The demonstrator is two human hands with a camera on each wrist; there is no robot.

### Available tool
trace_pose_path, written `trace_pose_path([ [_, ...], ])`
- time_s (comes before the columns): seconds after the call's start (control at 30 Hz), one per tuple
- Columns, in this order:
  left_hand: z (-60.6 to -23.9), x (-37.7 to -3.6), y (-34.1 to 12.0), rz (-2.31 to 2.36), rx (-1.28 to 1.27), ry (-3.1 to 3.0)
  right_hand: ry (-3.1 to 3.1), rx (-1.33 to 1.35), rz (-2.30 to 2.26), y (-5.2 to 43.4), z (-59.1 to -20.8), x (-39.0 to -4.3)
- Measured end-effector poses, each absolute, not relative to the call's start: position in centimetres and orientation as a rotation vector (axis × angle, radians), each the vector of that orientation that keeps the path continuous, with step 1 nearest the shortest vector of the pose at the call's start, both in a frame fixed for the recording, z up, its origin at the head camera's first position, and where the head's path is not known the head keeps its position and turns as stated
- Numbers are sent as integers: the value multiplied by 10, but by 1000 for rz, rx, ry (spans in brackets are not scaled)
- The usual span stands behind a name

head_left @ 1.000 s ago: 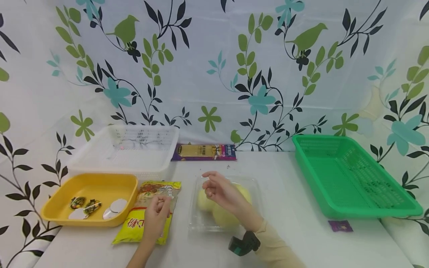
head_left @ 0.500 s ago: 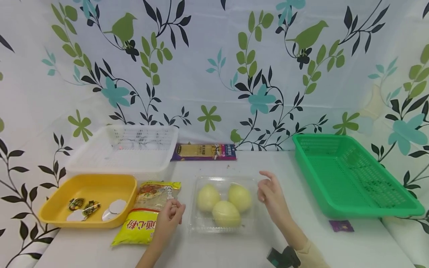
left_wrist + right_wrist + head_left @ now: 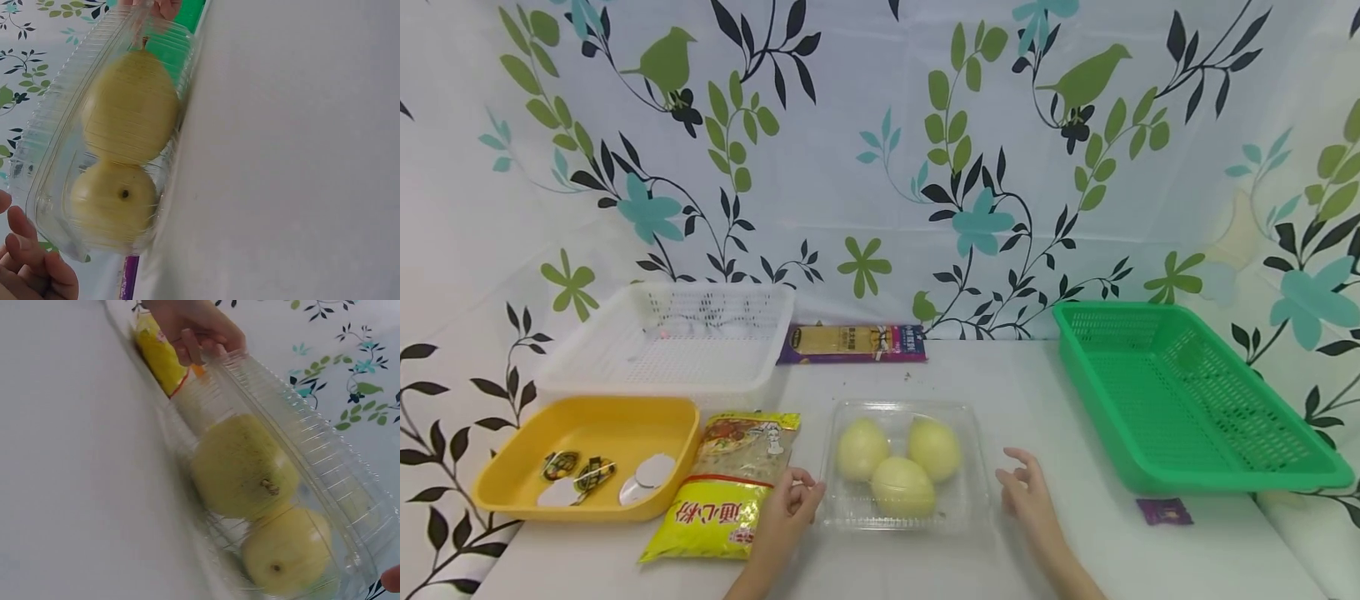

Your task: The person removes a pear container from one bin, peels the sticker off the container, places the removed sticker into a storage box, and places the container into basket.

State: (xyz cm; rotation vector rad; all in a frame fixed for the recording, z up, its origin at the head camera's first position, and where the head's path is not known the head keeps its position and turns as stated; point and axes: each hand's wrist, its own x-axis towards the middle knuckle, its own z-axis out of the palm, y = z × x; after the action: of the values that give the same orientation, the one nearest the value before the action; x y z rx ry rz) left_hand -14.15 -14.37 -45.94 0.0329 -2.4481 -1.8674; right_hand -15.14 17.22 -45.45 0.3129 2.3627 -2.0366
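Note:
A clear plastic clamshell box [image 3: 906, 523] holds three pale yellow pears [image 3: 904, 487] and sits on the white table. Its lid is down over the fruit. At the box's left edge is my left hand [image 3: 790, 508], fingers loosely bent, fingertips right at the rim; the right wrist view shows this hand [image 3: 200, 331] by the corner of the box. My right hand [image 3: 1033, 500] stands a little off the right side, its index finger reaching forward and nothing in its grasp. Only a fingertip [image 3: 392, 579] of it shows in the right wrist view.
Left of the box lies a yellow bag of pasta [image 3: 718, 508], beside a yellow tray [image 3: 587, 408] with small packets and white discs. Behind are a white basket [image 3: 700, 367] and a long purple packet [image 3: 853, 343]. A green basket [image 3: 1150, 400] stands right, a small purple wrapper [image 3: 1164, 512] before it.
My right hand has drawn back from over the box to its right side, uncovering the pears. My left hand has shifted right, from over the pasta bag to the box's left edge.

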Motion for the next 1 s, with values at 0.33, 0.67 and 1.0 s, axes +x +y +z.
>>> trace_pose_path([
  [0.33,-453,-132,-142,-1824,19,-2427,2323,264,-2045,161,-464,-144],
  [0.67,-465,-134,-141,-1834,82,-2487,2302,244,-1980,163,-472,-142],
  [1.0,-482,-136,-139,-1864,15,-2481,2253,185,-1924,162,-474,-139],
])
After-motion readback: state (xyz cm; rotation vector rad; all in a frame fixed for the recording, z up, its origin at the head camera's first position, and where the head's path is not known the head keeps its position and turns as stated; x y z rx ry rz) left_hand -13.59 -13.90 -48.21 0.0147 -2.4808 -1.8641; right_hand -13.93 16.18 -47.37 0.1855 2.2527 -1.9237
